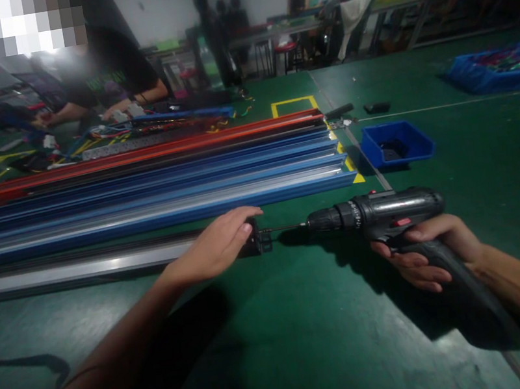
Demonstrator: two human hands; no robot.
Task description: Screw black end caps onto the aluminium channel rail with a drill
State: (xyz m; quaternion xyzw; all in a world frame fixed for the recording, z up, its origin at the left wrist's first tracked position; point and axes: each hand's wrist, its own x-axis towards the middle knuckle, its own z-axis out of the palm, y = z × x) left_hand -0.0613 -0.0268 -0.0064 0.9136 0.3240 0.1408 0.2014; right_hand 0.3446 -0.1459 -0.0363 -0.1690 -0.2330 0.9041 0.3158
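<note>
My right hand (427,253) is wrapped around the grip of a black cordless drill (390,205). The drill points left, and its long thin bit (285,227) reaches the black end cap (255,236) of a long metal profile (103,266). Over the right end of this black and silver profile lies my left hand (213,244), thumb on the near side and fingers across the top, holding it. The bit's tip meets the cap, but any screw there is too small to make out.
Blue profiles (240,192) and orange ones (183,146) lie side by side behind. A blue bin (397,143) with dark parts stands to the right on the green table (311,331). Farther off are another blue bin (492,75) and a person (106,67) across the table.
</note>
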